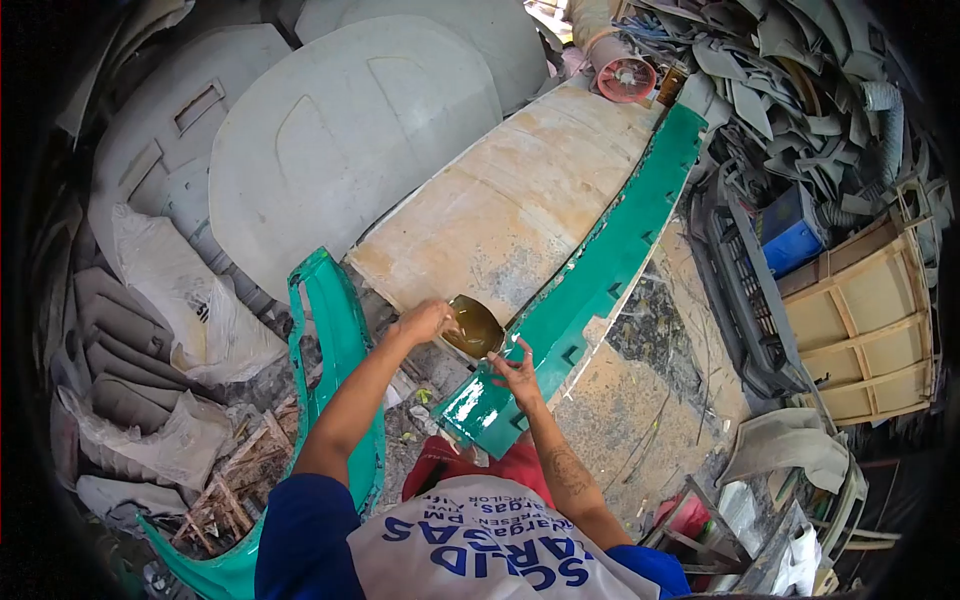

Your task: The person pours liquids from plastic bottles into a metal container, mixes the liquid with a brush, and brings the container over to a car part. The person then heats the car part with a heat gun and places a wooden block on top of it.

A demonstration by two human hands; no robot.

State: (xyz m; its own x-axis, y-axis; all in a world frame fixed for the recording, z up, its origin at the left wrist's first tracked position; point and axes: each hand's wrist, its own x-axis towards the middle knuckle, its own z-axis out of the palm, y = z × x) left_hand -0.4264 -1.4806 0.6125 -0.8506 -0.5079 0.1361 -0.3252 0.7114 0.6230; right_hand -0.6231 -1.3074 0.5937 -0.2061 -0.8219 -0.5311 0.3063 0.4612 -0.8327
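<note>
1. My left hand (pixel 425 322) is poised at the far-left rim of an open container (pixel 460 352) of amber-brown liquid (pixel 476 325). The fingers are bent inward in a narrow shape; whether they grip a tool, I cannot tell.

2. My right hand (pixel 516 374) is fairly wide, fingers spread, at the container's opposite side. Fingertips reach its rim, apparently to steady it, though firm contact cannot be confirmed. Pale smears mark the fingers.

3. The container sits at the near end of a stained, pale board (pixel 520 190), just beside a long green panel (pixel 600 265). That spot puts the liquid within reach of both hands, likely sparing any stretch across the panel.

4. The green panel runs lengthwise along the board's right side, its near end by my legs and glossy with reflected light. Lying flat, it presents its long face upward, seemingly for support and easy access.

5. A second green part (pixel 345 370), curved and with an opening, lies to my left, apart from the container, perhaps set aside to leave the working side free.

6. Beyond, a round fan (pixel 627 78) stands at the board's far end. Large, pale shells (pixel 350 130) line the left; a dark vehicle grille (pixel 740 270) and a blue box (pixel 790 230) sit at right.
</note>
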